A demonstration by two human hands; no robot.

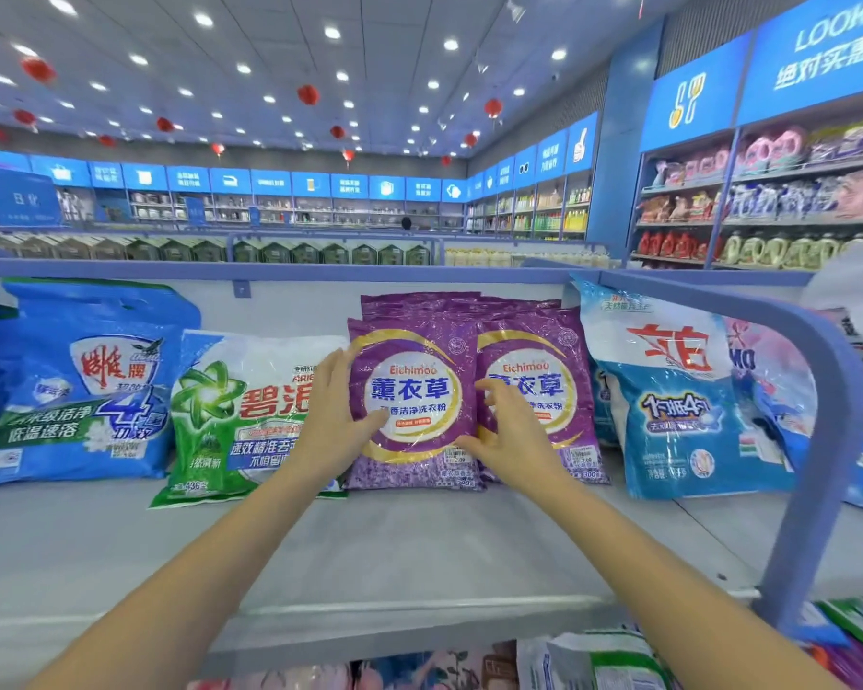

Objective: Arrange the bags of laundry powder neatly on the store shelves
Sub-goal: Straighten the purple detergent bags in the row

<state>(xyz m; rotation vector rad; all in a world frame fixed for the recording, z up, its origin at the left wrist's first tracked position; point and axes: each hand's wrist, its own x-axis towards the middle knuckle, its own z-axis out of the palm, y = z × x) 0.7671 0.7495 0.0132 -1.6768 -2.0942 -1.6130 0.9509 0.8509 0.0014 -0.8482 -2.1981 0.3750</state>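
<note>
A purple lavender laundry powder bag (414, 361) stands upright at the middle of the grey top shelf (369, 550). My left hand (330, 420) grips its left edge, thumb lying across the front. My right hand (514, 430) holds its right edge with curled fingers, the thumb low on the bag. A second purple bag (544, 351) stands right beside it, touching, partly hidden by my right hand. More purple bags stand behind these two.
A green and white bag (220, 420) and a large blue bag (71, 390) lean to the left. A blue and white bag (668, 390) and a pink bag (768, 371) stand to the right, by a curved blue rail (818, 440). More bags (594, 659) lie on the shelf below.
</note>
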